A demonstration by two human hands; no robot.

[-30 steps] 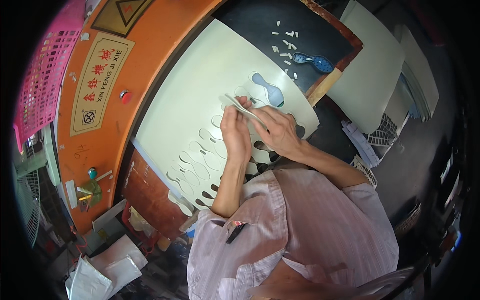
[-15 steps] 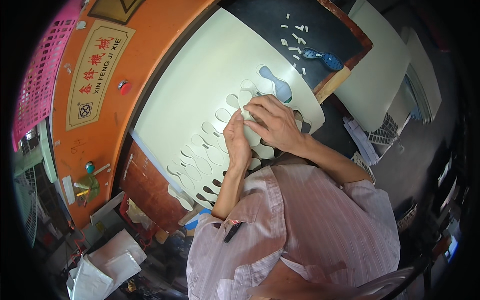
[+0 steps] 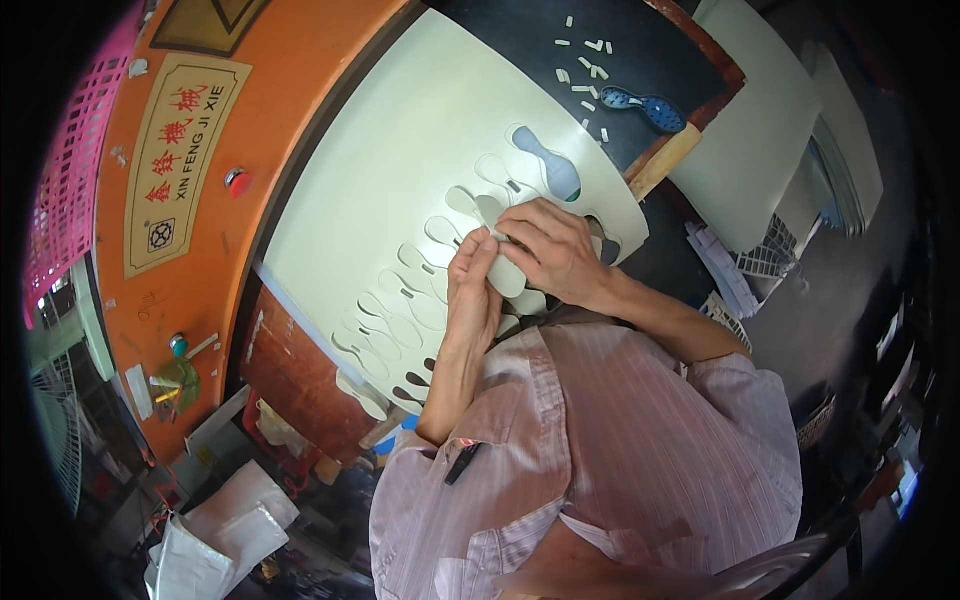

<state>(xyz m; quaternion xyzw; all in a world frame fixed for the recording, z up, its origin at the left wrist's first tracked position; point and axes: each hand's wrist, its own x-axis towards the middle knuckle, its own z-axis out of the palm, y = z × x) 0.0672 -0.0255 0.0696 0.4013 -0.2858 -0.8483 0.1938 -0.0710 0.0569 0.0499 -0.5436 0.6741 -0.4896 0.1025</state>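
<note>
Sheet (image 3: 400, 160), cream and punched with sole-shaped holes, lies flat on the counter (image 3: 640, 40). We pinch one cut sole (image 3: 505, 262) at its edge, left hand (image 3: 472, 290) and right hand (image 3: 555, 250) apparently both closed on it, steadying.

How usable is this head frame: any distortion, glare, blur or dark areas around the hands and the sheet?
Head view: strong fisheye bending, black corners; the pale sheet is evenly lit without glare; left hand and right hand look sharp, casting only soft shadows; the right and lower rim is dim and hard to read.
</note>
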